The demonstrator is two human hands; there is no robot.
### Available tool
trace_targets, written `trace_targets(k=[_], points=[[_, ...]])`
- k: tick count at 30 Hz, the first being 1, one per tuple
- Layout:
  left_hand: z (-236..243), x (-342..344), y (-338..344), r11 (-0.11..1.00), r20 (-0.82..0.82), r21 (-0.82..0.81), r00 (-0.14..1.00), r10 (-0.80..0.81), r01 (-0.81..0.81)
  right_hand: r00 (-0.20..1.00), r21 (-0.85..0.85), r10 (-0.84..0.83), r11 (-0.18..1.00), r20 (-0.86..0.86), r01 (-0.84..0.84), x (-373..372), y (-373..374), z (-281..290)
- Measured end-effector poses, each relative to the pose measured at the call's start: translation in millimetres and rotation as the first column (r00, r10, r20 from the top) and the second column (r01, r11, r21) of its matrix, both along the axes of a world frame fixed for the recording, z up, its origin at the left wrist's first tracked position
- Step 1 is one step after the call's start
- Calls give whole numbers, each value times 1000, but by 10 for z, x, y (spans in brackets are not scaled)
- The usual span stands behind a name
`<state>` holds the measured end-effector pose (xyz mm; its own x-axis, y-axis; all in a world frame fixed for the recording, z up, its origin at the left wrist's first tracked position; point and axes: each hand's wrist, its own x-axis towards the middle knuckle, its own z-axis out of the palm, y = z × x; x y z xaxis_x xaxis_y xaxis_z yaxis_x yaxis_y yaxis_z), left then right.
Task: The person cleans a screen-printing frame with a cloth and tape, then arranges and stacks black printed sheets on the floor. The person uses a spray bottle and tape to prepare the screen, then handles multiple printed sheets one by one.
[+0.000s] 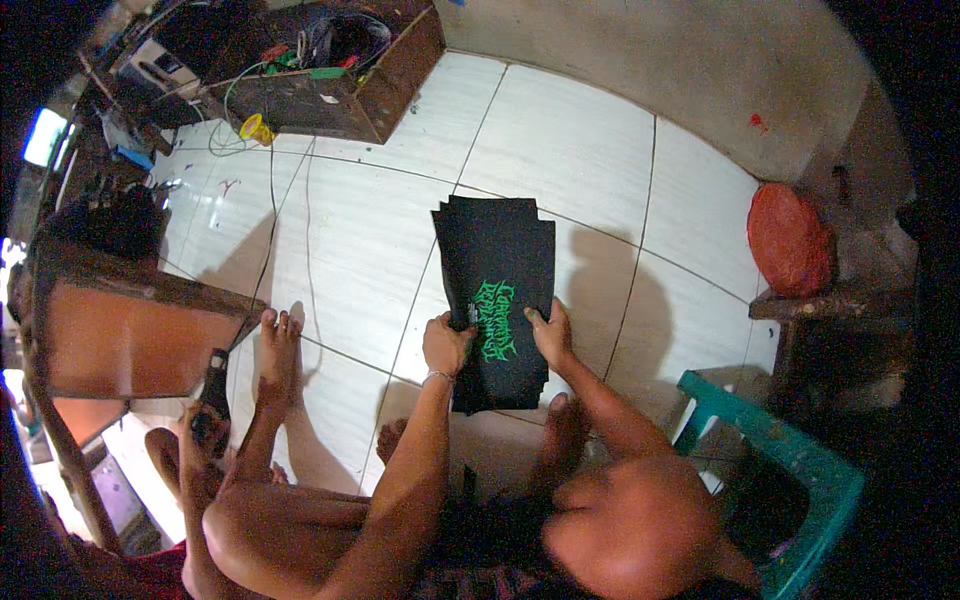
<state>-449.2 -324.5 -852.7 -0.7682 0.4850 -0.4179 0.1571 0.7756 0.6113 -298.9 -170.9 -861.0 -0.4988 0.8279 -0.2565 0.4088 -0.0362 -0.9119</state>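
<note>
A stack of black, flat, cloth-like pieces (500,245) is held in front of me over the tiled floor, its edges uneven and fanned at the far and near ends. Green spiky lettering is printed across the top piece. My left hand (447,345) grips the left edge, fingers curled round it, with a thin bracelet at the wrist. Opposite it, my right hand (550,333) pinches the right edge, thumb lying on top beside the print. The fingers underneath are hidden. Whether the stack touches the floor, I cannot tell.
On my left another person's hand (195,425) holds a black device (213,390), with a bare foot nearby. A wooden box (385,95) of cables stands at the far left. A green plastic stool (790,440) and a red bag (788,240) on a wooden ledge are right.
</note>
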Motion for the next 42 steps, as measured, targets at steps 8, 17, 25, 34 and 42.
trace_targets(k=[8, 17, 25, 34, 42], points=[[429, -70, 193, 978, -152, 84, 973, -175, 189, 870, -25, 150, 987, 470, -157, 123, 238, 444], [2104, -351, 839, 689, -460, -284, 536, -708, 667, 506, 444, 433, 243, 746, -863, -599, 1025, 2163], [2217, -479, 860, 701, -544, -221, 511, -666, 678, 674, 531, 263, 449, 690, -719, -372, 832, 2177], [1811, -647, 906, 646, -736, -362, 220, -641, 672, 748, 716, 210, 214, 630, -664, -114, 997, 1733], [1749, -723, 1033, 666, -554, -272, 453, -698, 694, 700, 619, 261, 331, 665, -712, -109, 1170, 1685]])
